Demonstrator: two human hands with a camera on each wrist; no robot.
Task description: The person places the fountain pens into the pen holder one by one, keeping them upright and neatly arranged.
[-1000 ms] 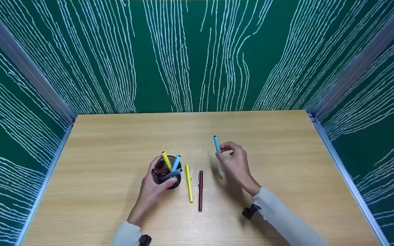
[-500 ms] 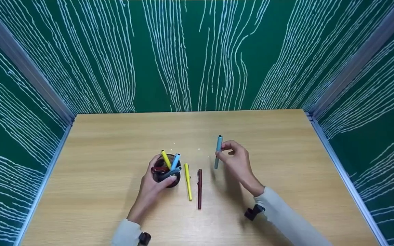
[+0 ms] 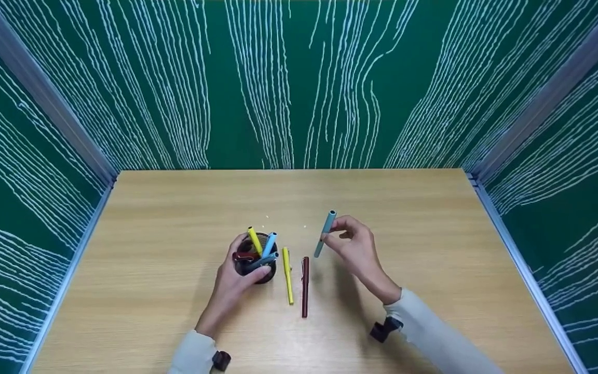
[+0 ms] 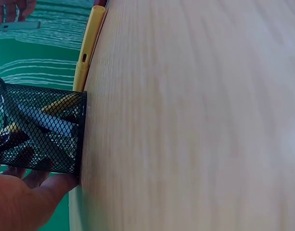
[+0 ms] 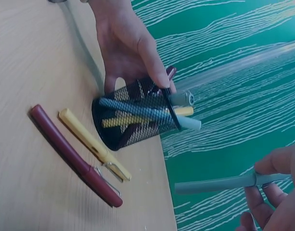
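Our right hand (image 3: 353,249) pinches a blue pen (image 3: 325,233), tilted, its low end pointing left toward the cup (image 3: 257,262) our left hand (image 3: 231,285) grips.

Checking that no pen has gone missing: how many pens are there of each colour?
Yellow pens: 2
Dark red pens: 2
Blue or grey-blue pens: 3, one of them in the right hand
Total: 7

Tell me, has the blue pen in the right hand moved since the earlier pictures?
Yes. The blue pen in the right hand has tilted, its lower end swinging left toward the dark red pen lying on the table.
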